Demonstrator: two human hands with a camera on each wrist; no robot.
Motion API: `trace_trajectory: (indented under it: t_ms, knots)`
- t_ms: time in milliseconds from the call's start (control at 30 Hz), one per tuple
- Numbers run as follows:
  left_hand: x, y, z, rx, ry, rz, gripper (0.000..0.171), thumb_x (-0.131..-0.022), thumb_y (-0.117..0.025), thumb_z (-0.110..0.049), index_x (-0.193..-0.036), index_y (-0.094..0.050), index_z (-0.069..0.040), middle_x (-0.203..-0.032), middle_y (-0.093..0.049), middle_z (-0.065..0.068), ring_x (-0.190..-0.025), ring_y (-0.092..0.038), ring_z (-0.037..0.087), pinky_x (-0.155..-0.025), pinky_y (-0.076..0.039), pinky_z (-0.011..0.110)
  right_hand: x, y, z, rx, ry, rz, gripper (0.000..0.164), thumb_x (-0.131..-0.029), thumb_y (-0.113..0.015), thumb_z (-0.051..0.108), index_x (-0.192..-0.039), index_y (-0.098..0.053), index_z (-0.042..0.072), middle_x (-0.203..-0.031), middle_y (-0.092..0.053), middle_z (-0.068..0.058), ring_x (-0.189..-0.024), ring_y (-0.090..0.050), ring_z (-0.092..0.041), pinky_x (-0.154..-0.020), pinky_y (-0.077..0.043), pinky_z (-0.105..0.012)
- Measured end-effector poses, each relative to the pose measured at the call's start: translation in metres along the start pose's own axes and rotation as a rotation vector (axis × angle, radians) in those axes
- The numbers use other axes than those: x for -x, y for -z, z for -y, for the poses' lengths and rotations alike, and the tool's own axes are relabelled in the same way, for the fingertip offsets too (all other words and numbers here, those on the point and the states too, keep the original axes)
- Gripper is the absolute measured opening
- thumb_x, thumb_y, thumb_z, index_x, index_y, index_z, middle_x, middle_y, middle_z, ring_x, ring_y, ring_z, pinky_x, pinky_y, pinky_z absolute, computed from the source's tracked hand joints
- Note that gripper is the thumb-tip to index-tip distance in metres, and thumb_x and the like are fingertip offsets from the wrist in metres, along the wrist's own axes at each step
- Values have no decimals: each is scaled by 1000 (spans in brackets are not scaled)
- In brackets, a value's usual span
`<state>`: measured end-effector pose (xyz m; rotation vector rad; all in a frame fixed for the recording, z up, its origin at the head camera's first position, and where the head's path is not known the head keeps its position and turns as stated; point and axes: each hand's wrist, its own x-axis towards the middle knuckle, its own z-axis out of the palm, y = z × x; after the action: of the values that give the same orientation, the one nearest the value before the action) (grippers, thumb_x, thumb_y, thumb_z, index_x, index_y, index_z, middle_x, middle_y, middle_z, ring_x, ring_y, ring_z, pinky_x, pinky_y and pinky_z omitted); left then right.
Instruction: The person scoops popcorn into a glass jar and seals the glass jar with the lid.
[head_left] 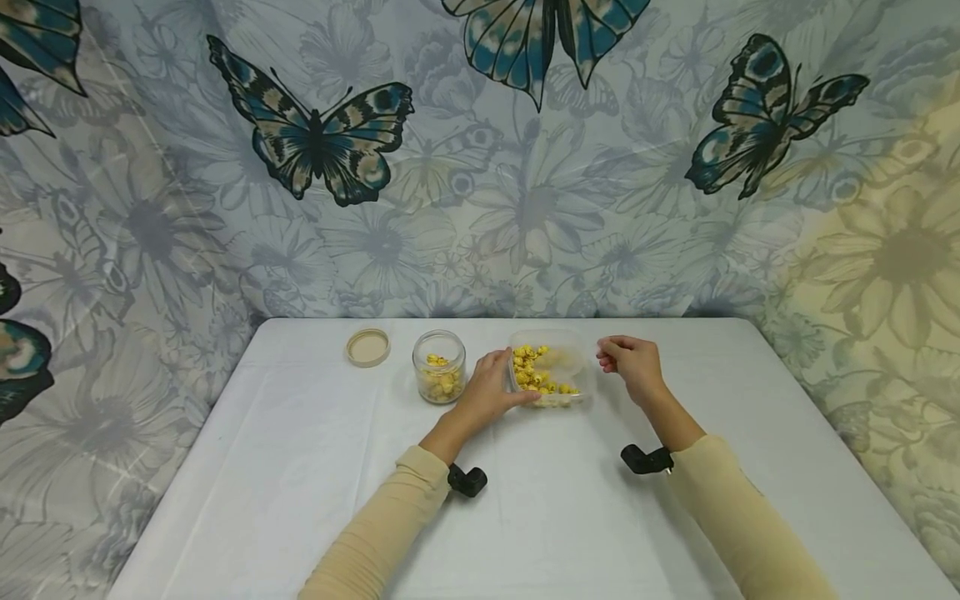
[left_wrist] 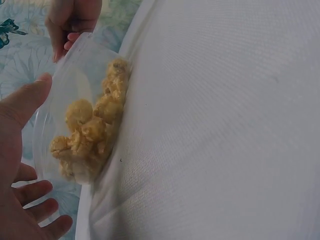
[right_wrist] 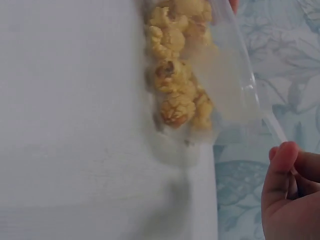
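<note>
A clear plastic container (head_left: 581, 379) with yellow popcorn (left_wrist: 82, 135) inside sits toward the back of the table. My left hand (head_left: 491, 387) holds it at its left side, thumb along the front and fingers toward the back; the left wrist view shows those fingers (left_wrist: 42, 207) spread near the wall. To the right of the container, my right hand (head_left: 633, 362) pinches the thin translucent handle of what looks like a plastic spoon (right_wrist: 274, 125). Its pale, rounded end shows through the container wall, beside the popcorn. Close left of my left hand stands a glass jar (head_left: 438, 342), partly filled with popcorn.
A round, gold-rimmed lid (head_left: 367, 347) lies left of the jar. White cloth covers the table (head_left: 540, 517), whose back edge runs close behind the container. Beyond it hangs a butterfly-patterned curtain (head_left: 480, 233).
</note>
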<state>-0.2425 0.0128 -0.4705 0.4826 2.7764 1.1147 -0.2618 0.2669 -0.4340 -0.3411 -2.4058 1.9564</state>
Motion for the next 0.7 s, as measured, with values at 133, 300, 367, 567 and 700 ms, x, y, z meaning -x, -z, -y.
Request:
trace_trajectory:
  t_ms: [133,300,367,567,700]
  knots:
    - [-1,-1,1,0,7,6,99,-81,-71,-57,-155,-25,-11,-154,-34,14,-145,-30,32,-115,-35,48,2,2,-7,-17,-14,65,38,-100,-54,12,-124,-53,-17,-73,-63,9,-64,-59,0,-60,-53,-15]
    - [-3,-1,3,-2,6,9,99,-81,-71,-58,-155,-25,-10,-154,-33,13,-145,-29,31,-116,-33,47,6,4,-10,-11,1,122,38,-100,-54,10,-123,-52,-19,-72,-64,11,-65,-58,0,-60,-52,-14]
    - [-3,-1,3,-1,0,8,99,-81,-71,-57,-155,-25,-9,-154,-33,14,-145,-29,32,-116,-33,47,6,5,-10,-14,11,120,37,-99,-54,10,-122,-52,-20,-72,-64,11,-64,-58,1,-59,-52,-14]
    - [-3,0,2,-5,-5,8,98,-82,-71,-56,-154,-26,-7,-154,-33,15,-145,-29,32,-117,-32,47,8,3,-9,-30,-38,104,36,-99,-55,8,-122,-53,-19,-71,-64,9,-62,-56,1,-58,-50,-14]
    - [-3,-1,2,-11,-6,5,99,-81,-72,-56,-154,-27,-7,-154,-34,15,-145,-30,33,-117,-33,47,12,2,-7,-38,-127,106,37,-99,-54,10,-123,-52,-19,-68,-63,8,-60,-53,-1,-56,-48,-14]
